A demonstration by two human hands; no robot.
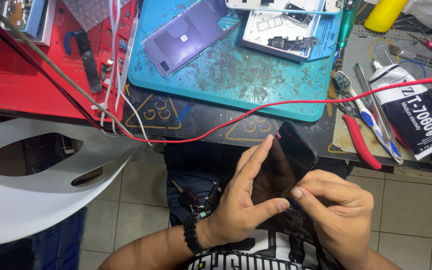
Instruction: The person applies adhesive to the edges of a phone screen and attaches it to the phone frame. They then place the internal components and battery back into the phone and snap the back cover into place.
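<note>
Black phone [288, 160], dark glossy screen up, tilted, held above lap

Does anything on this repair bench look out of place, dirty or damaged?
The teal work mat is smeared with dark grime and debris. A red cable trails across it. The black phone in both hands shows no visible damage.

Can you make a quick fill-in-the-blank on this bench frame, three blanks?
1. Both hands hold a black ____ over the lap.
2. The purple back cover lies on a ____ mat.
3. A ____ wire runs across the bench above the left hand and right hand.

Missing words: phone; teal; red
</note>
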